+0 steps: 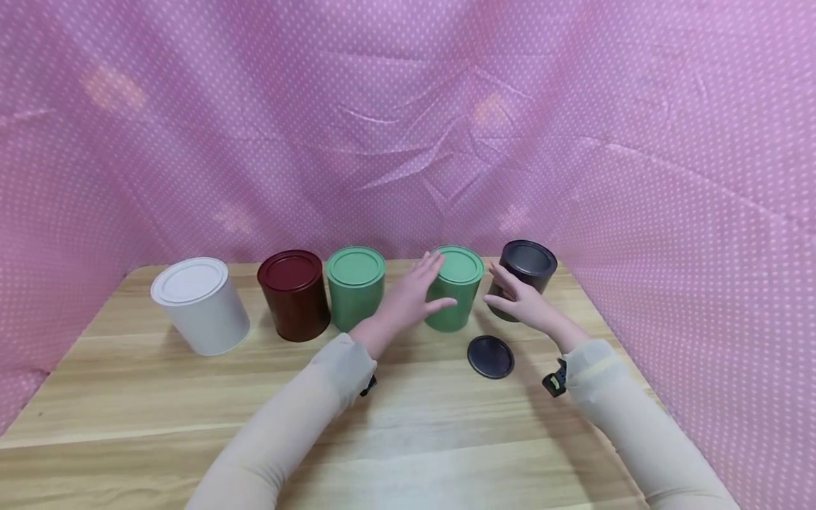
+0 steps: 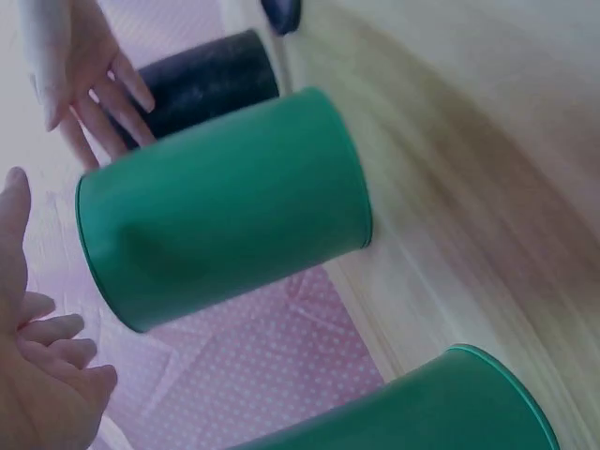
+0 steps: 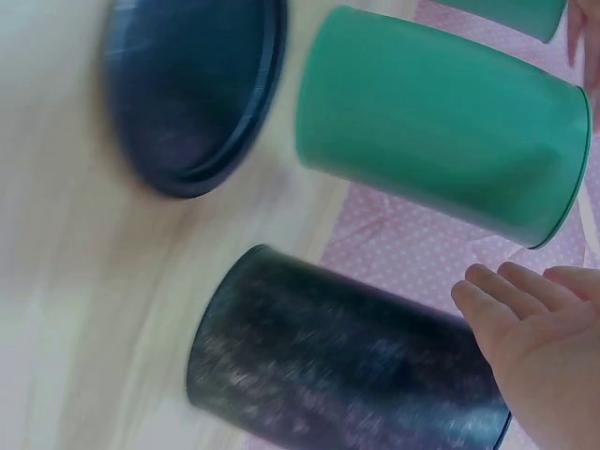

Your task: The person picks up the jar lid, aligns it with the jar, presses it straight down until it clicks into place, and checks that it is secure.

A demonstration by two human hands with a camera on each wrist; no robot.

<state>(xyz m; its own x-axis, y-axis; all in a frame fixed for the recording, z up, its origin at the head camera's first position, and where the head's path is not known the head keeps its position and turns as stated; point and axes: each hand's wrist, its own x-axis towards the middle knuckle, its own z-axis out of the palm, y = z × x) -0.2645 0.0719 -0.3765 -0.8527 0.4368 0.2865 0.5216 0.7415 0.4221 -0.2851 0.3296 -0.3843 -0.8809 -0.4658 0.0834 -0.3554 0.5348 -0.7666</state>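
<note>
A green can (image 1: 450, 301) with a green lid stands between my two hands. My left hand (image 1: 408, 294) is raised on its left side, fingers straight and thumb apart; in the left wrist view this hand (image 2: 47, 375) holds nothing. On the other side, my right hand (image 1: 525, 304) is in front of a black can (image 1: 528, 258), partly covering it, with its fingers extended. The right wrist view shows that hand (image 3: 548, 342) near the black can's top end; whether it touches is unclear. A loose black lid (image 1: 490, 356) lies flat on the table in front of these cans.
A second green can (image 1: 355, 297), a dark red can (image 1: 296, 304) and a white can (image 1: 207, 315) stand to the left along the wooden table's (image 1: 159, 418) back. Pink dotted cloth (image 1: 408, 142) hangs behind and at both sides.
</note>
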